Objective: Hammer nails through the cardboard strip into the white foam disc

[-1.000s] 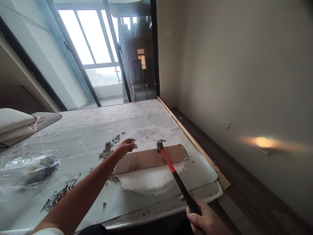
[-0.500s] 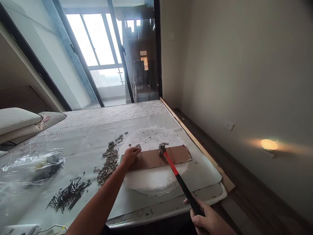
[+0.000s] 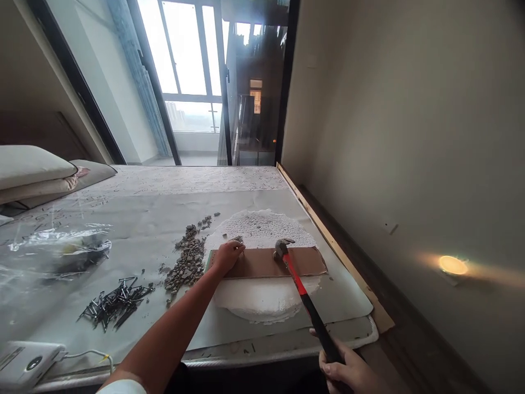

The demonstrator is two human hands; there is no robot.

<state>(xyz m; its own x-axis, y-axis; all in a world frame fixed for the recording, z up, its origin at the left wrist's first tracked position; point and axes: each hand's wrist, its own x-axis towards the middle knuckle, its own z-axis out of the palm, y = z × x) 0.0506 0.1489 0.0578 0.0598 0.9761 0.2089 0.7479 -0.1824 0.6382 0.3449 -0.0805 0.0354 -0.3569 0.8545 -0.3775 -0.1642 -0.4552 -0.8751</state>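
My right hand [image 3: 348,364] is wrapped round the black end of a claw hammer [image 3: 302,293] with a red-and-black handle. The hammer's head is over the right half of a flat brown board [image 3: 262,264]; whether it touches is unclear. Toward the board's left end, my left hand [image 3: 229,257] pinches a thin upright piece that looks like a nail [image 3: 244,251]. Under the board lies a round white foam slab [image 3: 262,301], its far part rough and pitted. A small dark cluster sits just beyond my left fingertips.
Grey rubble [image 3: 186,260] is heaped left of the board, and a pile of dark nails [image 3: 117,301] lies nearer me. A clear plastic bag [image 3: 61,251] and a white device with a cable [image 3: 33,361] are at the left. The covered bed [image 3: 143,219] ends beside a wall.
The camera view has turned and shifted slightly. My left hand still pinches at the board's left part, and the hammer stays over its right half.
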